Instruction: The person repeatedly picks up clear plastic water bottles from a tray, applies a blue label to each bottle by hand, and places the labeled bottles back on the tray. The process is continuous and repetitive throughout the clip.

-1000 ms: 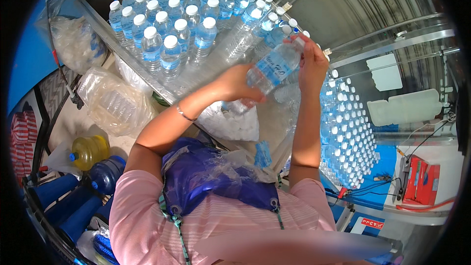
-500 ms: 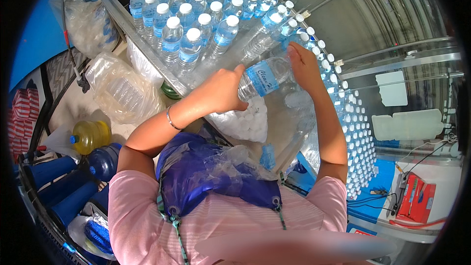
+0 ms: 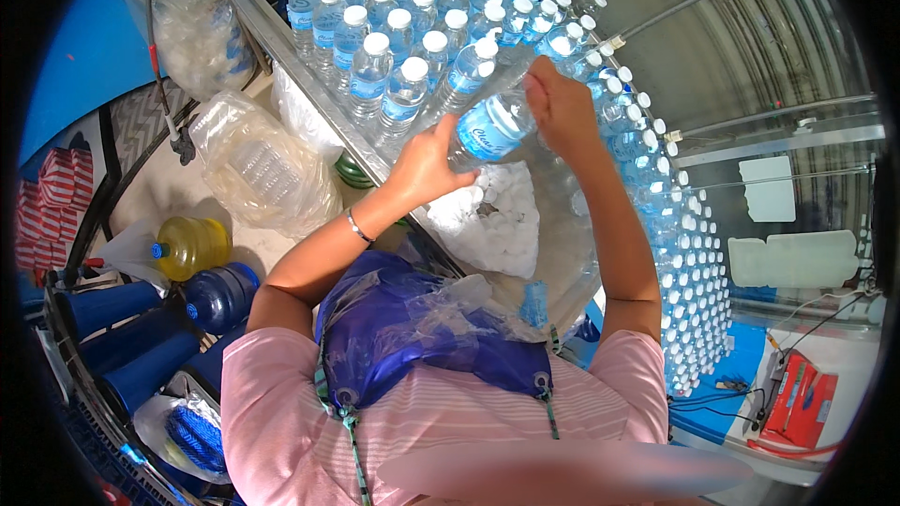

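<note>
A clear plastic water bottle [image 3: 492, 128] with a blue label is tilted between my hands, over the metal table. My left hand [image 3: 429, 164] is closed round its lower end. My right hand [image 3: 562, 111] is closed in a fist at its neck end and hides the neck and any cap there. Just below the bottle lies a clear bag of white caps [image 3: 506, 230]. Beyond my hands, capped water bottles [image 3: 406, 89] stand upright in close rows. A purple apron with clear plastic over it [image 3: 412, 337] hangs at my front.
More capped bottles [image 3: 689, 290] crowd the right side. The table's metal rim [image 3: 323, 98] runs along the left. A bag of clear plastic [image 3: 258, 169], a yellow jug [image 3: 192, 248] and a blue jug [image 3: 222, 298] are on the floor. A red box [image 3: 799, 398] sits at far right.
The bottle and both hands have shifted slightly in the view. My right fist has turned at the neck end, and the bottle's label faces a little differently. The surroundings slide right and down.
</note>
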Motion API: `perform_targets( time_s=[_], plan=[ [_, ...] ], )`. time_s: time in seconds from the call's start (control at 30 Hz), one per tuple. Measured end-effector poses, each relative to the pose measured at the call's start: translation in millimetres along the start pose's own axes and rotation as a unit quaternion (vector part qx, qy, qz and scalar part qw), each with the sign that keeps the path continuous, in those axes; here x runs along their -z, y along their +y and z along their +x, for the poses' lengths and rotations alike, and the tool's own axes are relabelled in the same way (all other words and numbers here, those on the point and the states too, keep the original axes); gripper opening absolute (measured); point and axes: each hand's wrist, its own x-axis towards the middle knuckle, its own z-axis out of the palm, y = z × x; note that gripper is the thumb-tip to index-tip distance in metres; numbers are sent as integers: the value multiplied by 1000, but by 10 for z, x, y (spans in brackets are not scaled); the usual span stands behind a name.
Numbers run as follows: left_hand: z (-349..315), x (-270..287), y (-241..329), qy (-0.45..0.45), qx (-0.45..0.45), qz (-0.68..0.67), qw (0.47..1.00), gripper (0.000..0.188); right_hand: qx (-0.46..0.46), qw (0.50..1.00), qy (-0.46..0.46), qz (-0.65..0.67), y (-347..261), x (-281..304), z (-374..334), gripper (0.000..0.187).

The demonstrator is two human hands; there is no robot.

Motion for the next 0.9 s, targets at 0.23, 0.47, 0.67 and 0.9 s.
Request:
perform_targets(
  time_s=[0.23, 0.47, 0.67, 0.9],
  plan=[
    [-16, -242, -556, -14, 57, 125, 990, 81, 90, 993, 14, -76, -50, -612, 151, 20],
    [47, -388, -685, -113, 164, -66, 978, 83, -34, 987, 74, -140, 1, -833, 195, 29],
    [109, -525, -782, -80, 154, -37, 984, 85, -183, 975, 54, -116, -110, -992, 433, 42],
    [109, -500, -907, -105, 100, -45, 988, 77, -156, 978, 115, -80, 90, -832, 219, 30]
  ],
)
